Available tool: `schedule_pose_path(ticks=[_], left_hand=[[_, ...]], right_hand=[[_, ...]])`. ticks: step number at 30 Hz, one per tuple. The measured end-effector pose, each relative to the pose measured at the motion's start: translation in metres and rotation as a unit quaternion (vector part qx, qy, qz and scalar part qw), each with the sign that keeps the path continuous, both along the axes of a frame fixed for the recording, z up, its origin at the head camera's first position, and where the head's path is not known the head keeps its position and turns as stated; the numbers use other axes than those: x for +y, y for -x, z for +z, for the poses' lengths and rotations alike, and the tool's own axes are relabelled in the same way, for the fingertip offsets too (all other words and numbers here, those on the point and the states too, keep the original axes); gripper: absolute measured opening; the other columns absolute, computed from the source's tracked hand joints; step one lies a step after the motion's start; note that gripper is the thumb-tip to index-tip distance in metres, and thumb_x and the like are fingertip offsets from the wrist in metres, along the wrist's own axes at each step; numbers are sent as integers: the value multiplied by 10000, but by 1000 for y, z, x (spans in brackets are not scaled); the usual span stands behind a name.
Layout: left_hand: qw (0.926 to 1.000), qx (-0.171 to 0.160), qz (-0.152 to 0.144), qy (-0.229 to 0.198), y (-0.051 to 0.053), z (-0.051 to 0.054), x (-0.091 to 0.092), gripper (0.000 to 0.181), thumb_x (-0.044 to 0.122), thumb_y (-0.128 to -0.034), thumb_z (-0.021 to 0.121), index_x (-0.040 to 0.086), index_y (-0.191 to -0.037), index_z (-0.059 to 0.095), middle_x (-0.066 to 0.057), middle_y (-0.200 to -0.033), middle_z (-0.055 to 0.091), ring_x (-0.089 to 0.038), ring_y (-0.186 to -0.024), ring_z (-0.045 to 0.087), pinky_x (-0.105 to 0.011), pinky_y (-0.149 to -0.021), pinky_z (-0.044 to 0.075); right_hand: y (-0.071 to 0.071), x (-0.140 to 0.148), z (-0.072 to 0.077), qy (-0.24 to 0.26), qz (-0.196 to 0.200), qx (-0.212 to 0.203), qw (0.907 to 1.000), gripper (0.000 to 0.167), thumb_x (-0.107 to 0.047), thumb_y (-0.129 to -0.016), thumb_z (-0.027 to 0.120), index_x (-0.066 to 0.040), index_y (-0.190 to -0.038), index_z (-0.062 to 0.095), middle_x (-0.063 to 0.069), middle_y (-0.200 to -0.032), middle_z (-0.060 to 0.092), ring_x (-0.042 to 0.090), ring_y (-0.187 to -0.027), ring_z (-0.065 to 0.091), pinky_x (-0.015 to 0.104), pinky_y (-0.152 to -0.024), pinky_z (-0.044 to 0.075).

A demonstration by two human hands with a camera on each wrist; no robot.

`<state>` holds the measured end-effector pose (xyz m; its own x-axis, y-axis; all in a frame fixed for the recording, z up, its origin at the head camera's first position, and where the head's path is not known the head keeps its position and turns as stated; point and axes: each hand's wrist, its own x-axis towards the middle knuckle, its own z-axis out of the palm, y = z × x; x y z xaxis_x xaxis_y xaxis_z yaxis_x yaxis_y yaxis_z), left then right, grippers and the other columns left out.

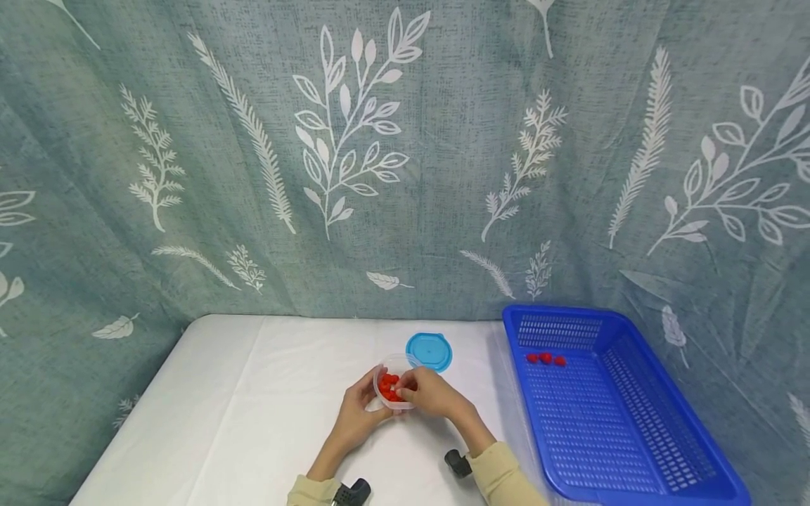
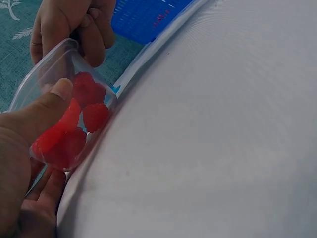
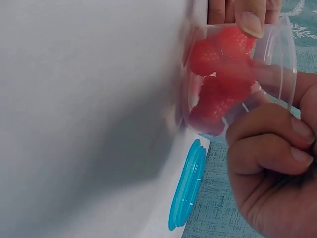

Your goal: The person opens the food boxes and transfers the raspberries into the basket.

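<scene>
A clear plastic container (image 1: 411, 405) with several red raspberry-like pieces (image 1: 387, 391) is gripped by my left hand (image 1: 359, 416), its thumb pressing the near wall in the left wrist view. The pieces (image 3: 223, 89) show through the clear wall in the right wrist view. My right hand (image 1: 436, 395) reaches in over the rim, a finger in among the pieces and the other fingers curled outside; whether it pinches one is hidden. Beyond the container, a round blue lid (image 1: 429, 351) lies on the white table.
A large blue basket (image 1: 601, 414) stands on the right, with three red pieces (image 1: 545, 358) near its far left end. A white cloth (image 1: 253, 407) covers the table. Behind hangs a green curtain (image 1: 443, 176) with white leaf patterns.
</scene>
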<state>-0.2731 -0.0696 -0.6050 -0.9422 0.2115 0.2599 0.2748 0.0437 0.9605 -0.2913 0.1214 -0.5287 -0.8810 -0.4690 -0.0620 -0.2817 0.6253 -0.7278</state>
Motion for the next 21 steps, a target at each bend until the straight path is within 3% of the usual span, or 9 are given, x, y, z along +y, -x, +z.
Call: schedule_pose_path(ticks=[7, 12, 17, 21], left_hand=[[10000, 35, 20, -77, 2, -4, 0, 848, 59, -802, 858, -8, -1525, 421, -190, -1520, 500, -348, -1396, 496, -397, -1162, 404], [9999, 88, 14, -107, 2, -5, 0, 846, 57, -801, 858, -14, -1522, 421, -207, -1519, 495, -359, -1401, 487, -409, -1163, 396], [10000, 76, 14, -56, 1, -5, 0, 843, 59, -807, 853, -7, -1526, 418, -203, -1519, 497, -354, -1399, 492, -410, -1165, 393], [10000, 84, 21, -14, 1, -4, 0, 842, 57, -810, 851, -8, -1527, 415, -198, -1517, 501, -353, -1399, 493, -419, -1166, 392]], right_hand=[[1, 5, -5, 103, 123, 108, 9998, 120, -162, -1010, 631, -66, -983, 697, -23, -875, 650, 123, -779, 550, 213, -647, 499], [1, 6, -8, 327, 156, 309, 9989, 118, -162, -1007, 638, -73, -978, 710, -29, -880, 672, 120, -837, 591, 231, -702, 511], [-1, 8, -11, 651, 8, 395, 9971, 113, -129, -999, 643, -53, -1028, 721, 1, -976, 702, 148, -940, 635, 241, -768, 554], [-4, 9, -12, 880, -143, 435, 9951, 115, -137, -984, 671, -51, -1045, 717, 15, -983, 702, 148, -920, 620, 229, -761, 557]])
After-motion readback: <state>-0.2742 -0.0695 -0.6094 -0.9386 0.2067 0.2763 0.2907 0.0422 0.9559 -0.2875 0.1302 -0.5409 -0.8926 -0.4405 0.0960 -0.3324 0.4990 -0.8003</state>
